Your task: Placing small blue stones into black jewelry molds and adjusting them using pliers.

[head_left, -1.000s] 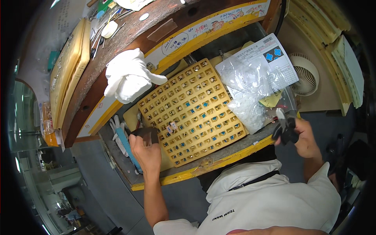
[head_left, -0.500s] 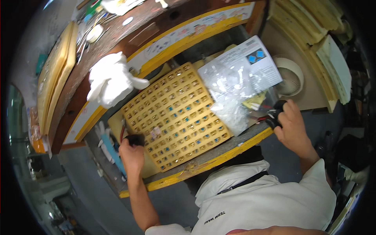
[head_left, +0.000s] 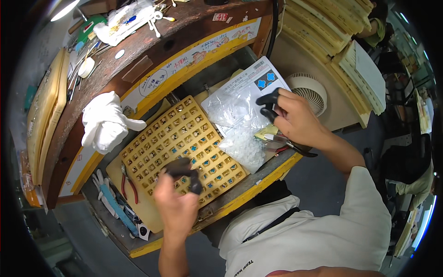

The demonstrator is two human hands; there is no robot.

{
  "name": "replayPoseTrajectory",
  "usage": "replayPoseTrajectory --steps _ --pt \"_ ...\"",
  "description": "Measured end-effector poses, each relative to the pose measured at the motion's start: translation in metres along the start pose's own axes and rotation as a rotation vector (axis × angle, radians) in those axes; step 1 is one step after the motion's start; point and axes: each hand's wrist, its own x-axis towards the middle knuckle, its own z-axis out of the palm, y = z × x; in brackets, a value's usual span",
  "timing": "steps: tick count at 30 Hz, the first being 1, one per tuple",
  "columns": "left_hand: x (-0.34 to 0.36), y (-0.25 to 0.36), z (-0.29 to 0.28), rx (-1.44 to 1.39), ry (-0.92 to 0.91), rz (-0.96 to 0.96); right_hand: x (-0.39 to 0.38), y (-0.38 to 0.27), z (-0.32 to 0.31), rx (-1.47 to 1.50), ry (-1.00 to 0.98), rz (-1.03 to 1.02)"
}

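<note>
My left hand (head_left: 177, 201), with black covers on its fingertips, hovers over the yellow tray (head_left: 140, 187). It is smeared by motion, and whether anything is between its fingers cannot be made out. Small gold-coloured pieces, some with blue, fill the tray's square holes in rows. My right hand (head_left: 300, 117) also wears black fingertip covers. Its thumb and forefinger are apart above a printed sheet (head_left: 240, 85) and clear plastic bags (head_left: 247, 147) of small whitish pieces. Beneath this hand lies a tool with a black handle (head_left: 302, 150). Red-handled pliers (head_left: 130, 184) rest beside the tray's left edge.
A white cloth bundle (head_left: 105, 122) sits by the bench's upper ledge. A round white fan (head_left: 310, 92) stands beyond the sheet. Stacked yellowish boards (head_left: 318, 27) are at the upper right. The drawer's yellow front edge (head_left: 272, 182) runs close to my body.
My left hand has left the red-handled pliers and moved right over the tray. My right hand has moved up and left, above the sheet. The whole view has shifted.
</note>
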Motion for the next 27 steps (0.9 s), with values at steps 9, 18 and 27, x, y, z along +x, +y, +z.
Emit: replayPoseTrajectory --steps 9,18,27 --pt "0.069 0.006 0.056 -0.036 -0.395 0.038 0.031 0.015 0.023 0.393 -0.284 0.291" --pt "0.074 0.001 0.063 0.05 -0.363 -0.025 0.038 0.003 0.016 -0.147 -0.514 0.022" --pt "0.073 -0.001 0.061 0.044 -0.395 0.019 0.035 -0.011 0.022 -0.167 -0.502 0.064"
